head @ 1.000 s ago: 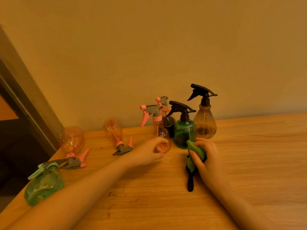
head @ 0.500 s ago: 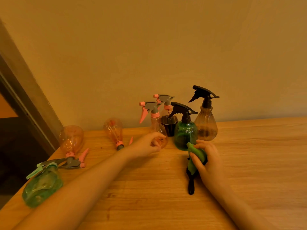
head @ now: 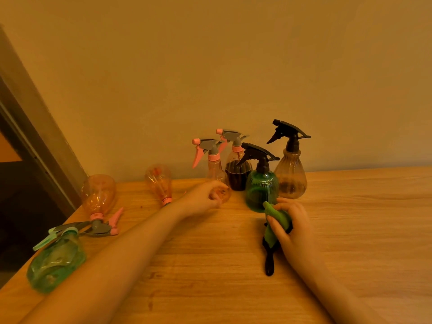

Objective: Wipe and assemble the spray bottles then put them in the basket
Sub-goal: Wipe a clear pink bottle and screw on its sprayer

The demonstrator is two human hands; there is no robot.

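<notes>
At the lower left of the frame a green transparent plastic spray bottle [head: 56, 263] lies on its side on the light wooden table [head: 350, 230], its pale green trigger toward the frame's left edge. Just beyond it an orange transparent plastic bottle with a grey-and-pink trigger head [head: 98, 199] also lies flat. Right of centre the right hand [head: 291, 226] curls round a bunched green cloth [head: 277, 217] wrapped over a black trigger sprayer [head: 268, 258], whose dip tube end rests on the table toward the viewer. Near the middle, the left hand [head: 203, 198] reaches forward, fingers bent around the base of an upright clear pinkish bottle with a grey-and-pink trigger [head: 214, 164]. Left of that hand a second orange bottle [head: 160, 181] lies down; its head is hidden by the forearm. Farther back, by the wall, stand a round green bottle with a black trigger [head: 261, 188], a dark brown bottle with a grey-and-pink trigger [head: 237, 169], and a ribbed clear brownish bottle with a black trigger [head: 291, 176].
</notes>
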